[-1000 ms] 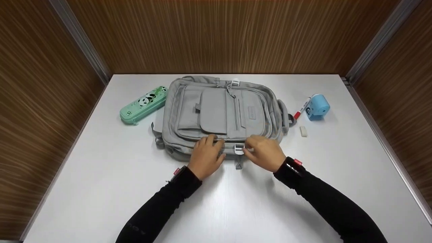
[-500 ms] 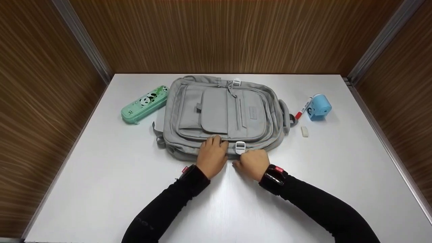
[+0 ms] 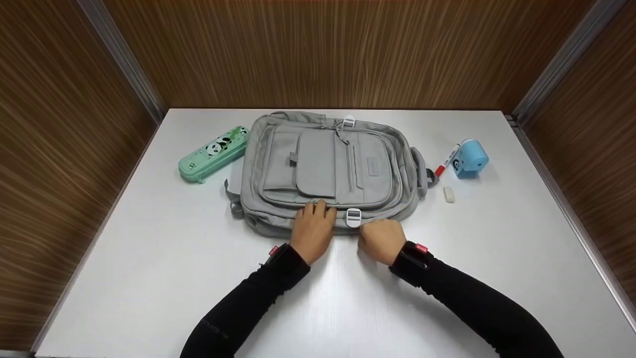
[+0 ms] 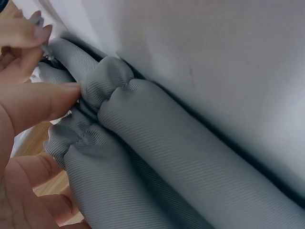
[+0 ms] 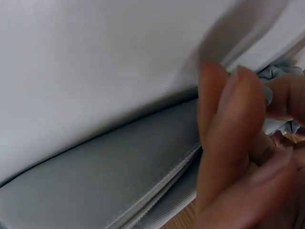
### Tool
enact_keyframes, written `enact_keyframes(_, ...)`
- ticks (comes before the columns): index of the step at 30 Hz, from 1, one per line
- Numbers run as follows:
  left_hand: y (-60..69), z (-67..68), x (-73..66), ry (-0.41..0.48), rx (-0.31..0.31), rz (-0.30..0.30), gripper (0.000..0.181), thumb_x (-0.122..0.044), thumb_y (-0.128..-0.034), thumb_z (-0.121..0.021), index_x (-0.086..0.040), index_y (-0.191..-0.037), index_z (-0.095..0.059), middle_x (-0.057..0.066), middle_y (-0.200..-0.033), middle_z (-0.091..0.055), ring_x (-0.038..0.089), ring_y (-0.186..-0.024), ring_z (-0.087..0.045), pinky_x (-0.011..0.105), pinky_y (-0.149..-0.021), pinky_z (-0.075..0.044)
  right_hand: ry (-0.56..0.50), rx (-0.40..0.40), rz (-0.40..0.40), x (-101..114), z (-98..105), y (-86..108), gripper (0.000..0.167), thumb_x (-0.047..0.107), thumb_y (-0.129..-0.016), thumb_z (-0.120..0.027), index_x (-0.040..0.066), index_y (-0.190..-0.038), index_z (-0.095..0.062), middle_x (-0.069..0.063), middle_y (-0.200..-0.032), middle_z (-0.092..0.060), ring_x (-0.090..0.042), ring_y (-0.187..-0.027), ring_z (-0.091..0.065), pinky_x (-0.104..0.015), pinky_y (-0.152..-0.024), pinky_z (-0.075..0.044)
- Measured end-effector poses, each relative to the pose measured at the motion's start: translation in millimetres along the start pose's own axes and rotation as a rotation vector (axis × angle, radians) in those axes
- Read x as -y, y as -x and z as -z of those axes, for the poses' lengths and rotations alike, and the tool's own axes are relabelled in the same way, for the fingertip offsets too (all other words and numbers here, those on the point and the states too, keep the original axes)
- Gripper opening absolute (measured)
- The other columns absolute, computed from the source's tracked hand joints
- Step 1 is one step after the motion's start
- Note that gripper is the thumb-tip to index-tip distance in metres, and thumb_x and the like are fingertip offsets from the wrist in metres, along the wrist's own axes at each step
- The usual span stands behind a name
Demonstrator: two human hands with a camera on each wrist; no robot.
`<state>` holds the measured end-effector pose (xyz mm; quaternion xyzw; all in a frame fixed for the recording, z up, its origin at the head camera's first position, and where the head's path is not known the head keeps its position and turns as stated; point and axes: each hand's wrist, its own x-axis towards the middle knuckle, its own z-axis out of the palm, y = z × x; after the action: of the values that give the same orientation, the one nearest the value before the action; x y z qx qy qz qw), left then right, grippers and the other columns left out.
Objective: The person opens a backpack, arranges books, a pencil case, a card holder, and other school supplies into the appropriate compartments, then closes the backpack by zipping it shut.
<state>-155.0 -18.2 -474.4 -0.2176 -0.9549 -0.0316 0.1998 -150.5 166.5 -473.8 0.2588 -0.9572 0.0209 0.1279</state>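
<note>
A grey backpack (image 3: 318,164) lies flat across the table, front pockets up. My left hand (image 3: 313,231) grips its near side; in the left wrist view the thumb (image 4: 52,102) presses on the bunched grey fabric (image 4: 109,88), with the other fingers on the opposite side. Close to the white buckle (image 3: 354,218), my right hand (image 3: 382,240) is curled at the bag's near edge. It pinches a small grey zipper pull (image 4: 38,21), mostly hidden by the fingers. A zipper seam (image 5: 157,195) runs along the bag beside this hand in the right wrist view.
Left of the bag lies a green panda pencil case (image 3: 213,153). To the right are a red-and-white marker (image 3: 447,160), a blue pencil sharpener (image 3: 470,158) and a white eraser (image 3: 448,195). Wood-patterned panels (image 3: 318,54) enclose the white table (image 3: 174,278).
My right hand has come down from beside the white buckle to the bag's near edge, then shifted slightly right. The left hand moved a little right early on, then stayed on the bag.
</note>
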Motion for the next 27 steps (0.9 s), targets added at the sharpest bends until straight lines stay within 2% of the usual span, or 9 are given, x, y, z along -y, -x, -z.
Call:
enact_keyframes(3,0.8,-0.5,1.2,0.034,-0.001,-0.003,0.023,-0.012,-0.0762,-0.059,-0.011,-0.099,-0.059,0.008,-0.099,-0.052,0.025,-0.087,-0.048,0.036,-0.066,-0.043,-0.021,-0.029,-0.009,-8,6,2.4,0.025,0.018,-0.068,-0.059,0.015,-0.048,-0.044,0.000,-0.043,-0.042,-0.025,-0.040,-0.047,-0.040,-0.033,-0.031)
enact_keyframes(6,1.0,-0.8,3.2,0.061,0.002,-0.010,0.022,-0.011,-0.0763,-0.060,-0.012,-0.098,-0.059,0.008,-0.099,-0.052,0.025,-0.088,-0.048,0.037,-0.068,-0.043,-0.036,-0.022,-0.022,-15,10,4.3,0.023,0.019,-0.072,-0.061,0.014,-0.052,-0.051,-0.001,-0.045,-0.046,-0.027,-0.043,-0.050,-0.041,-0.034,-0.032)
enact_keyframes(12,0.3,0.1,6.9,0.117,0.061,-0.015,0.026,-0.009,-0.0756,-0.060,-0.015,-0.101,-0.057,0.007,-0.104,-0.051,0.025,-0.093,-0.047,0.038,-0.076,-0.043,-0.085,0.026,-0.022,-25,15,5.3,0.023,0.015,-0.074,-0.059,0.017,-0.052,-0.050,0.005,-0.045,-0.041,-0.019,-0.041,-0.045,-0.037,-0.034,-0.032)
enact_keyframes(17,0.9,0.2,11.8,0.146,0.115,-0.015,0.032,-0.004,-0.0732,-0.060,-0.017,-0.102,-0.055,0.007,-0.107,-0.050,0.024,-0.097,-0.047,0.039,-0.081,-0.042,-0.145,0.038,0.012,-29,21,4.2,0.025,0.016,-0.076,-0.060,0.018,-0.053,-0.048,0.007,-0.046,-0.038,-0.014,-0.041,-0.038,-0.034,-0.036,-0.031)
enact_keyframes(23,3.0,0.4,22.3,0.197,0.102,-0.016,0.031,0.001,-0.0731,-0.059,-0.017,-0.098,-0.055,0.005,-0.101,-0.050,0.023,-0.093,-0.048,0.040,-0.082,-0.042,-0.204,0.098,0.041,-33,27,3.8,0.027,0.019,-0.079,-0.061,0.018,-0.055,-0.048,0.008,-0.048,-0.039,-0.011,-0.044,-0.040,-0.031,-0.040,-0.033)
enact_keyframes(27,4.0,1.1,31.1,0.226,0.097,-0.016,0.036,0.005,-0.0695,-0.058,-0.017,-0.097,-0.055,0.004,-0.097,-0.050,0.023,-0.092,-0.048,0.039,-0.083,-0.041,-0.225,0.120,0.035,-37,28,4.2,0.027,0.020,-0.080,-0.061,0.019,-0.056,-0.049,0.009,-0.047,-0.039,-0.010,-0.045,-0.040,-0.030,-0.042,-0.034)
